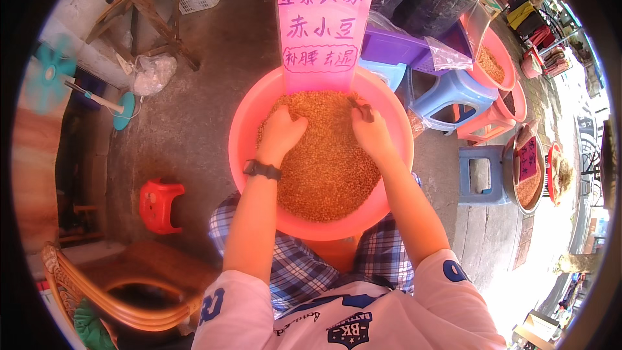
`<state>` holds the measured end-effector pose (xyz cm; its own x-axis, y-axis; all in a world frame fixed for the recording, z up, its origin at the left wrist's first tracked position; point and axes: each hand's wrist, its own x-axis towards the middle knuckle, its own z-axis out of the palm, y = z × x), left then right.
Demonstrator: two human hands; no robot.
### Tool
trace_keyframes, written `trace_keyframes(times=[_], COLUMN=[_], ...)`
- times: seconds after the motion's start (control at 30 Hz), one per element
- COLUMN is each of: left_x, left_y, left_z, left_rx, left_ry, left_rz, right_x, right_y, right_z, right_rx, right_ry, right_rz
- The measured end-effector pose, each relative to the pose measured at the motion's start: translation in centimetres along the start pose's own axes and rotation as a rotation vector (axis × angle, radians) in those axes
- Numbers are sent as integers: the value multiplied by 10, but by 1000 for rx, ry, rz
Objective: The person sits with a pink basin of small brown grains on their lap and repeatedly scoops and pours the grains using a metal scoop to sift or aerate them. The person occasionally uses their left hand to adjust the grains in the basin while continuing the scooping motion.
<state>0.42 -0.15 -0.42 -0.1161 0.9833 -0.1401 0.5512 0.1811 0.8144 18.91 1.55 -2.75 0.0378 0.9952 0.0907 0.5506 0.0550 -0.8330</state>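
A large pink plastic basin [243, 131] filled with small reddish-brown beans [325, 180] stands in front of me, above my knees. My left hand [284, 131], with a black watch on its wrist, rests in the beans at the basin's left side; its fingertips are partly hidden, so I cannot tell what it holds. At the right side, my right hand [368, 124] has curled fingers around a few dark brown pieces, too small to name. A pink handwritten sign [324, 34] stands upright at the basin's far edge, between and beyond both hands.
Blue plastic stools [449, 95] and a purple crate [396, 48] stand at the right, near more basins of beans or grain. A red stool [158, 206] and a teal fan [51, 73] are at the left. A rattan chair [121, 316] is at the lower left.
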Motion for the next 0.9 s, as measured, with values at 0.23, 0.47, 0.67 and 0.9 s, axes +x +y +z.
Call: trace_keyframes(times=[0.23, 0.47, 0.67, 0.9], left_x=[-18, -40, -56, -57], left_y=[8, 23, 20, 36], left_z=[10, -4, -8, -1], left_rx=[70, 410, 362, 380], left_ry=[-312, -524, -874, -1075], left_rz=[110, 254, 321, 240], right_x=[-2, 5, -3, -2], right_y=[-6, -5, -28, -24], right_z=[-5, -19, -38, -35], right_rx=[246, 333, 86, -305], right_ry=[-302, -643, -1231, -1410], right_rz=[120, 209, 93, 21])
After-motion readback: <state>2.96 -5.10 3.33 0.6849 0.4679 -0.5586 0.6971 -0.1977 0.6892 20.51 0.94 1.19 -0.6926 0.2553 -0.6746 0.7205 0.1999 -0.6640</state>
